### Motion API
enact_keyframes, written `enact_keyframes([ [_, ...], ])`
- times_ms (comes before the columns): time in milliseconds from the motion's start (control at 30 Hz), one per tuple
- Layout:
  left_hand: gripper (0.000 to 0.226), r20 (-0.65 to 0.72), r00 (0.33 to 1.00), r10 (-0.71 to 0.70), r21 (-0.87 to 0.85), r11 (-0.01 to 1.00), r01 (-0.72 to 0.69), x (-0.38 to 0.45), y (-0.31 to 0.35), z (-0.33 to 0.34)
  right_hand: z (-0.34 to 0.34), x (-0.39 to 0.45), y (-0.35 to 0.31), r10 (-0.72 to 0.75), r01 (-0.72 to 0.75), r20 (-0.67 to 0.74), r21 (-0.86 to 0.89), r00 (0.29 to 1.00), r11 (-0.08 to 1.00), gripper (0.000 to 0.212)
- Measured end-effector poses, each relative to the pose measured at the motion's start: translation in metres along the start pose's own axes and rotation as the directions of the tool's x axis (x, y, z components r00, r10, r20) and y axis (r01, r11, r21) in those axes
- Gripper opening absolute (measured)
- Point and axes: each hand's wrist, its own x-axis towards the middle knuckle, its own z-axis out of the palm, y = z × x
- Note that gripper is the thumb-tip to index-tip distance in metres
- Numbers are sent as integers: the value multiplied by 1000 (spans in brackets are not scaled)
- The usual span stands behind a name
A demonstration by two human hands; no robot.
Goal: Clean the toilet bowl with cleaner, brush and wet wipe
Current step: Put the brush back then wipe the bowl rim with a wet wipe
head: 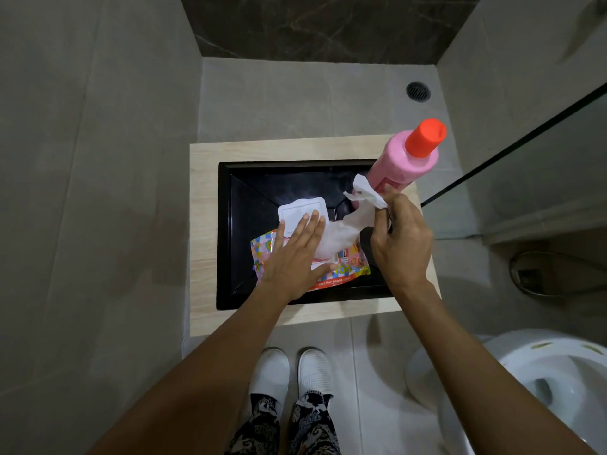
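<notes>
A colourful pack of wet wipes [348, 269] lies in the black sink [249, 188], its white flap lid [300, 210] open. My left hand [295, 254] presses flat on the pack with straight fingers. My right hand [399, 238] pinches a white wet wipe [353, 221] that stretches from the pack's opening up to my fingers. A pink cleaner bottle [404, 162] with an orange-red cap stands on the counter's right edge, just behind my right hand. The white toilet bowl [555, 366] sits at the lower right. No brush is in view.
The sink is set in a light wood-look counter [203, 224]. A glass shower panel [525, 159] stands to the right, with a floor drain [418, 91] beyond. A hose loop [551, 274] lies on the floor by the toilet. My white slippers [292, 372] stand before the counter.
</notes>
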Motion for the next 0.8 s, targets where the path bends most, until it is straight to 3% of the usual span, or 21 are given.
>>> enact_keyframes([
  [133, 73, -31, 998, 55, 6, 998, -55, 15, 20, -10, 0, -6, 12, -105, 105, 20, -15, 994, 994, 25],
  [233, 61, -6, 997, 76, 82, 994, -76, 19, 26, -14, 5, -16, 29, -249, 258, 93, -98, 964, 961, 19],
  [333, 58, -42, 995, 92, 116, 989, -86, 14, 20, -12, 7, -24, 43, -294, 318, 161, -155, 942, 935, 17],
  [500, 59, -121, 978, 169, 171, 974, -147, -6, -1, -5, 7, -28, 59, -230, 255, 139, -200, 963, 946, 17],
  [800, 64, -153, 978, 141, 261, 960, -97, -22, -38, -1, -6, -18, 69, -64, 82, 79, -247, 995, 966, 23],
])
